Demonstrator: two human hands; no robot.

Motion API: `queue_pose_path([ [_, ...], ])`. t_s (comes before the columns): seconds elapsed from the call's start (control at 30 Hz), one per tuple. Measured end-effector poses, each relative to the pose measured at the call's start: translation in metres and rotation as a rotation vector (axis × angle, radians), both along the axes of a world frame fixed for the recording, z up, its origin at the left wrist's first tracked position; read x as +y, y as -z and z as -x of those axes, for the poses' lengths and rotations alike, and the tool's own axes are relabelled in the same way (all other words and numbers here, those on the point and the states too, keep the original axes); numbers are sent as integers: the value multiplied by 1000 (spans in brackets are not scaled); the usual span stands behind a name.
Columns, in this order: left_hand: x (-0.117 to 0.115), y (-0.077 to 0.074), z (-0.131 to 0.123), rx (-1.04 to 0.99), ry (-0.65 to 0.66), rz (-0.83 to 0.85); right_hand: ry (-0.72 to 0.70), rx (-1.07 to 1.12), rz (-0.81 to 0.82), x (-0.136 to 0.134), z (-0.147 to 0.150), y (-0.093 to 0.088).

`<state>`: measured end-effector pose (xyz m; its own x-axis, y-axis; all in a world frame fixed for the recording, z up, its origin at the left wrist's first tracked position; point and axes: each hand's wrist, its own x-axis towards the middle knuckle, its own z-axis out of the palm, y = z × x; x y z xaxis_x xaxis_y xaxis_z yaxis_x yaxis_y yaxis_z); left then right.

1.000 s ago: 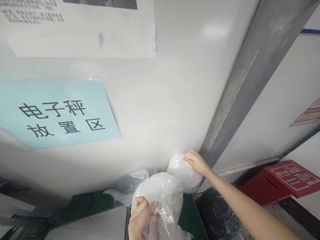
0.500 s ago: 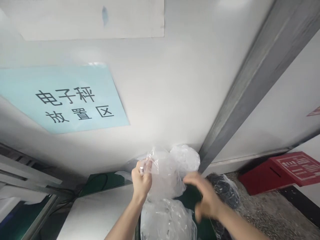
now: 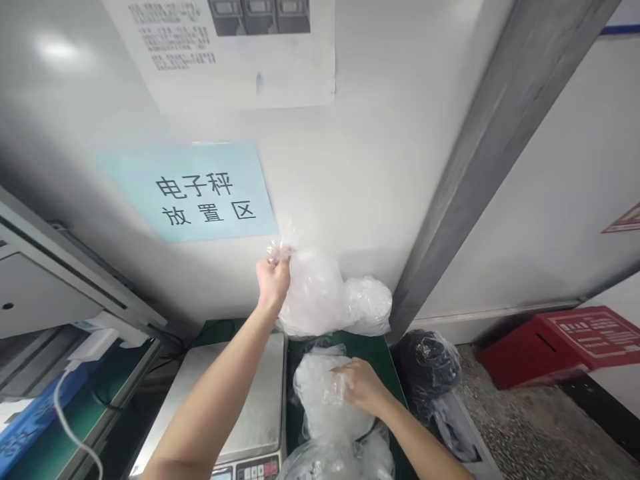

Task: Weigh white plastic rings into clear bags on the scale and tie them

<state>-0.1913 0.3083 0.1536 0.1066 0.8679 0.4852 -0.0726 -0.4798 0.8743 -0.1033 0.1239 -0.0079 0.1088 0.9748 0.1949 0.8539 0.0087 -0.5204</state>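
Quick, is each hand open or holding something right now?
Left hand: closed, holding a bag by its top.
Right hand: looks closed on a nearer bag.

At the far end of the green worktop (image 3: 374, 348), close to the wall (image 3: 350, 200): a clear plastic bag (image 3: 315, 293), plump and whitish, bulging below a bunched neck drawn up into the left hand (image 3: 274, 277). Nearer, over the worktop: a second plastic bag (image 3: 316, 390), also clear, rounded, creased, whitish, gripped by its film in the right hand (image 3: 361, 385). Contents too hazy to tell.
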Motion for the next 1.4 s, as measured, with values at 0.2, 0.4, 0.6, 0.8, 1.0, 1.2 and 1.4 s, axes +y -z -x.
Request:
queue_pose_path([
  [0.2,9,-56,40,-202,-98,-113,104,9,-143,-7,-55,-4],
  [0.4,14,-72,85,-152,-170,-186,147,14,-309,-3,-91,-7],
  [0.6,15,-55,133,-61,-236,-97,159,76,-333,4,-91,2],
  [0.8,21,-29,175,33,-276,-37,218,36,-126,3,-102,-5],
  [1.0,9,9,205,118,-274,-76,284,-330,-410,-11,-73,-74],
  [1.2,-24,52,231,333,-78,-24,-15,-274,-468,-4,26,-89],
  [1.4,-27,50,236,252,-7,-16,-179,195,-117,72,108,-75],
])
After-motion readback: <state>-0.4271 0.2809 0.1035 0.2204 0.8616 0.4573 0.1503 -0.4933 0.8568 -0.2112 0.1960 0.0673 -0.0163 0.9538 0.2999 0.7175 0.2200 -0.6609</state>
